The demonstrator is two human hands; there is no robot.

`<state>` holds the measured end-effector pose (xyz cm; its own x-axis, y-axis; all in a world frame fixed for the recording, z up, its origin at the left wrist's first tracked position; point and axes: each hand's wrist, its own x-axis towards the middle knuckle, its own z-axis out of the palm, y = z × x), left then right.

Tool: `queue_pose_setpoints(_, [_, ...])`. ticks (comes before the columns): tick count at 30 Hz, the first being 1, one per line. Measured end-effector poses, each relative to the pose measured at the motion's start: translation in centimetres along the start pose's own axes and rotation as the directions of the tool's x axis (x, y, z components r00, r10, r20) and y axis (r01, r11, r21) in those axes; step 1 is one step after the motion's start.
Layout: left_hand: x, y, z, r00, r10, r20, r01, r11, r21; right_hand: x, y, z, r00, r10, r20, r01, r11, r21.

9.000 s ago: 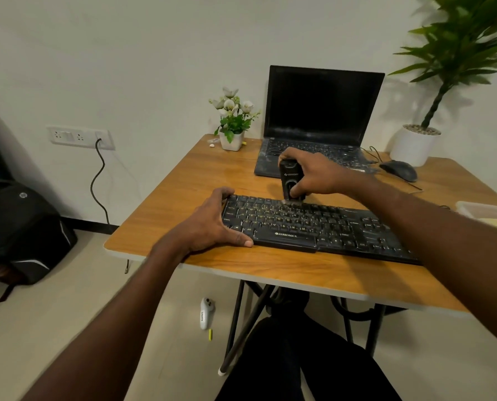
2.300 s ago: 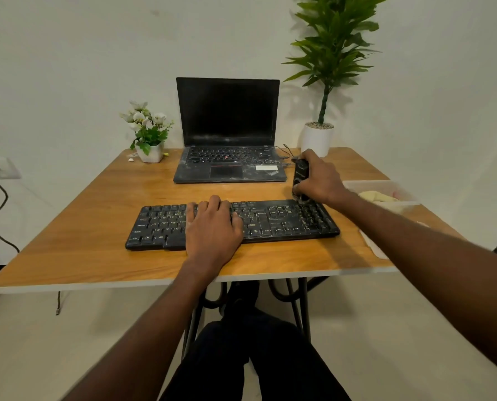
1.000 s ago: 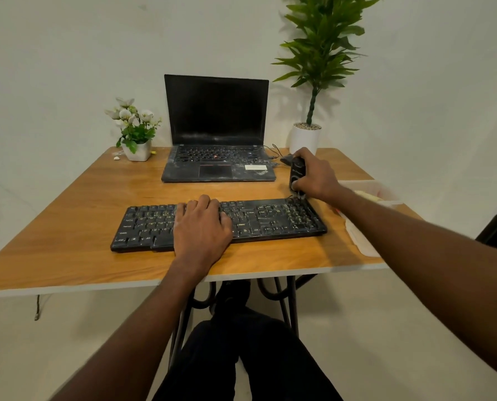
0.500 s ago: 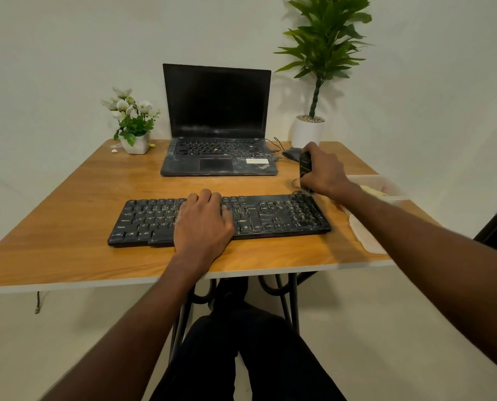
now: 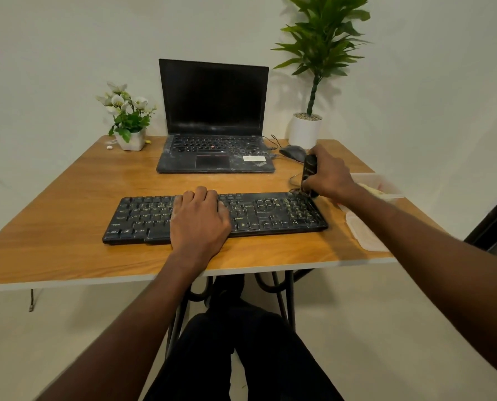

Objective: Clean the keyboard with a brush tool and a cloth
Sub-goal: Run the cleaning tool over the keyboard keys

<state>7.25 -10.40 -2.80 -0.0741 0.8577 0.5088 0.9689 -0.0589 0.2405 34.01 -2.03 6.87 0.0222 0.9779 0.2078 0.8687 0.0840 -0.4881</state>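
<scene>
The wooden table (image 5: 67, 204) carries everything, and the black keyboard (image 5: 270, 215) lies near its front edge, parallel to it, probably so that both arms reach it easily. Behind it stands an open laptop (image 5: 212, 111) with a dark screen. The left hand (image 5: 198, 221) lies flat on the middle of the keyboard with the fingers straight and together; I think it presses down so the keyboard does not slide under the brushing. The right hand (image 5: 328, 175) curls around the black brush tool (image 5: 309, 169) and holds it upright at the far right corner of the keyboard, its lower end at the last keys. The keyboard looks dusty, with pale specks between the keys. A clear tray (image 5: 386, 186) with something yellowish, maybe the cloth, waits just right of the keyboard.
</scene>
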Motion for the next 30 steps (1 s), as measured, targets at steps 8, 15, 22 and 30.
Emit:
queue_pose_setpoints(8, [-0.1, 0.0, -0.1, 1.000, 0.014, 0.008, -0.014, 1.000, -0.005, 0.1, -1.9, -0.9, 0.995, -0.067, 0.075, 0.058, 0.992, 0.110])
queue_pose_setpoints(15, [-0.1, 0.1, -0.1, 1.000, 0.002, 0.008, -0.002, 1.000, 0.001, 0.9, -2.1, 0.9, 0.977, -0.205, 0.063, 0.205, 0.979, 0.001])
queue_pose_setpoints(22, [-0.2, 0.1, -0.3, 1.000, 0.008, 0.002, -0.008, 1.000, -0.003, 0.7, -1.5, 0.7, 0.915, -0.363, 0.177, 0.372, 0.928, -0.017])
queue_pose_setpoints(30, [-0.1, -0.1, 0.0, 0.999, 0.024, -0.024, -0.024, 1.000, 0.004, 1.2, -0.3, -0.5, 0.936, -0.300, 0.184, 0.316, 0.947, -0.063])
